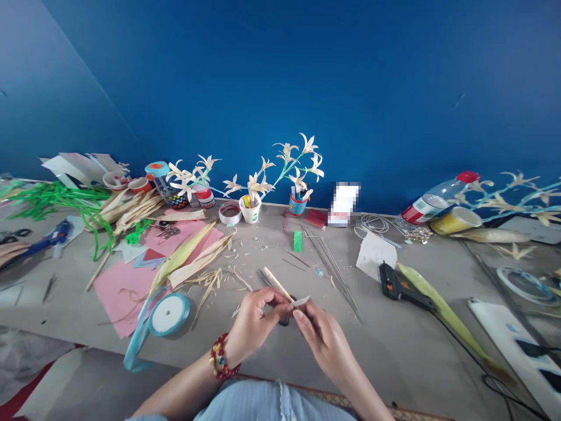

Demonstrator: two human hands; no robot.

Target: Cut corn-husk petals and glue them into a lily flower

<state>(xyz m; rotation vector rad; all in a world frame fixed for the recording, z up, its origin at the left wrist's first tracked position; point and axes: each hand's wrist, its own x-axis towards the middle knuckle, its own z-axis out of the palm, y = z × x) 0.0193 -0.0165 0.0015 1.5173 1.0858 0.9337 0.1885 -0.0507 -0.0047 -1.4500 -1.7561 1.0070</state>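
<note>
Above the table in front of me, my left hand (263,313) is pinched around a slim pale stick (277,283) that points away from me. My right hand (322,333) pinches a small whitish petal-shaped piece (301,302). The fingertips of both hands nearly meet there, and they hide part of what they hold. A pair of scissors (265,279) lies on the table, partly covered by my left hand. Dry husk strips (214,283) lie left of my hands, and thin metal wires (331,263) lie beyond the right one.
A blue ribbon roll (169,314) sits left on pink paper (118,286). Pale husk flowers (254,186) stand in cups by the blue wall. To the right are a black glue gun (401,286), a tilted bottle (438,199) and a power strip (504,339). Another person's hand (12,252) shows far left.
</note>
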